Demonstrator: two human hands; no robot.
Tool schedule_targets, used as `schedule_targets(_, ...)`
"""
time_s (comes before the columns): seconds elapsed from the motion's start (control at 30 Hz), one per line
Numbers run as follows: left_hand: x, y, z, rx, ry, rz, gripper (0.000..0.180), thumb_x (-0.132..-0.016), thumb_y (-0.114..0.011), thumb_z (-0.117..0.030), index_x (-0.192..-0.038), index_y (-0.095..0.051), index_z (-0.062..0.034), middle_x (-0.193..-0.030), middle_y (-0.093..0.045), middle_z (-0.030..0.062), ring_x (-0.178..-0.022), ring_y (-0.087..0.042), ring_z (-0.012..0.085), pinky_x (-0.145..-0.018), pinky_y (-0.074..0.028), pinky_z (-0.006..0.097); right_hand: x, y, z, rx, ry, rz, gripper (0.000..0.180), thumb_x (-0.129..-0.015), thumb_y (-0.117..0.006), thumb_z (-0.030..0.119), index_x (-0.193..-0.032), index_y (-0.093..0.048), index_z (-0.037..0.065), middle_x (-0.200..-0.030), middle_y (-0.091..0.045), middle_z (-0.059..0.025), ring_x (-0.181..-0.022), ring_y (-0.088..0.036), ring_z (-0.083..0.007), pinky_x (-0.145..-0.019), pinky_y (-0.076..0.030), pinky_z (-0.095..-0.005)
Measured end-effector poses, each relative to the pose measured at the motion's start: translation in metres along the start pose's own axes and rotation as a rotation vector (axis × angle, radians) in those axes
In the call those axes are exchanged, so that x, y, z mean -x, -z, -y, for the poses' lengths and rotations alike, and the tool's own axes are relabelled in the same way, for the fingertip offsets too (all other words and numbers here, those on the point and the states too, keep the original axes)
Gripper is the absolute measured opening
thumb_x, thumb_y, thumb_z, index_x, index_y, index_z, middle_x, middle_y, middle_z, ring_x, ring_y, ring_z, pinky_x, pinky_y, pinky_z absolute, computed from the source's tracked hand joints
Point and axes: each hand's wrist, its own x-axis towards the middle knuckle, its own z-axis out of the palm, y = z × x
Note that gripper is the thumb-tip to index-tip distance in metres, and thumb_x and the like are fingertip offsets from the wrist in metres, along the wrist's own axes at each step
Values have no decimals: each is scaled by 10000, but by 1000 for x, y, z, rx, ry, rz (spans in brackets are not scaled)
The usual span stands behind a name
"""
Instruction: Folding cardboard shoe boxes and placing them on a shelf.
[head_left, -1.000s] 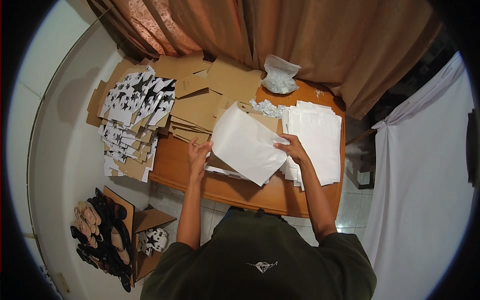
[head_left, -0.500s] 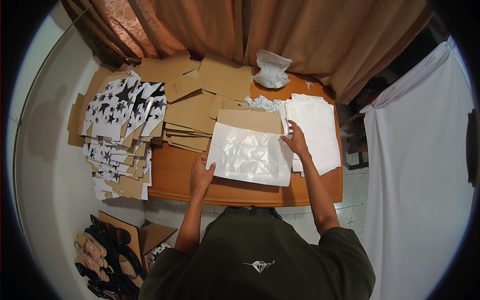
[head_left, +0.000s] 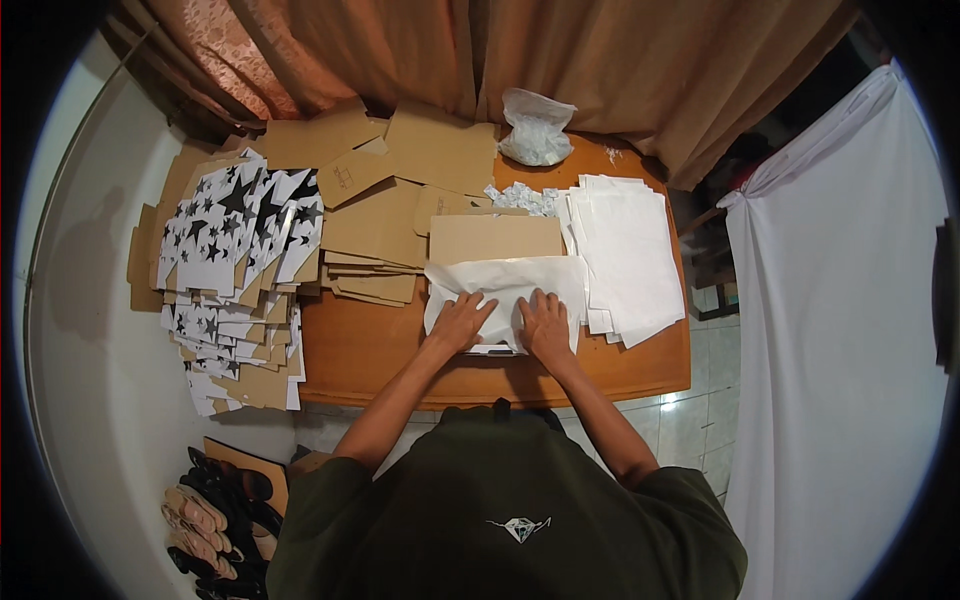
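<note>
A white paper sheet lies over the near part of a brown cardboard piece at the front middle of the table. The cardboard's far part shows bare beyond the sheet. My left hand rests on the sheet with its fingers spread. Beside it, a short gap to the right, my right hand lies on the same sheet, fingers apart. Neither hand grips anything. Below the hands, a pale, partly dark strip shows at the sheet's near edge; I cannot make out what it is.
Flat cardboard pieces are stacked left of the sheet. Farther left stands a tall pile of star-patterned cards. White papers lie at the right, small scraps and a filled plastic bag at the back. Shoes lie at lower left.
Both hands have left the sheet's side edges and come inward onto its surface. The sheet's near edge has drawn up and the crumpled shine on it is covered or gone.
</note>
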Motion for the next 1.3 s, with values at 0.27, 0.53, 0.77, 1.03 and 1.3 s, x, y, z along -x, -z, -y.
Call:
schedule_targets(0.27,-10,-6,10,-19,132,242,928,-730,-889,-333,-1507,-417,-149,-1360,-553,164,-1240,-557,374,-923,-521,548,-24,-3,15,88,92,342,593,-927,-613,241,-1496,-475,144,-1356,-563,-210,-1261,-543,-394,-1019,-444,-574)
schedule_targets(0.53,-25,-43,25,-58,232,323,529,-982,-599,-222,-1473,-435,-112,-1277,-603,209,-1231,-580,393,-891,-573,522,-33,-46,-7,39,73,564,660,-981,-506,101,-1589,-323,282,-1531,-375,-283,-1195,-596,-484,-820,-611,-499)
schedule_targets(0.77,-27,-78,36,96,377,200,437,-1065,-423,-316,-1377,-499,-20,-1330,-509,238,-1260,-544,424,-900,-570,519,-39,-44,-11,148,112,605,575,-991,-507,159,-1547,-423,276,-1507,-391,-244,-1274,-530,-440,-936,-553,-507)
schedule_targets(1.03,-30,-34,14,23,181,546,584,-932,-610,-72,-1472,-388,-66,-1457,-421,278,-1298,-506,491,-987,-538,544,-34,-56,-22,-33,14,687,533,-1022,-451,144,-1544,-429,254,-1576,-291,-291,-1376,-427,-505,-979,-544,-535)
schedule_targets(1.3,-24,-41,15,29,249,490,817,-872,-612,31,-1588,-255,-133,-1570,-306,300,-1360,-408,568,-999,-536,540,-34,-50,-20,2,23,630,597,-1011,-434,127,-1587,-358,264,-1594,-293,-314,-1370,-435,-546,-959,-566,-500)
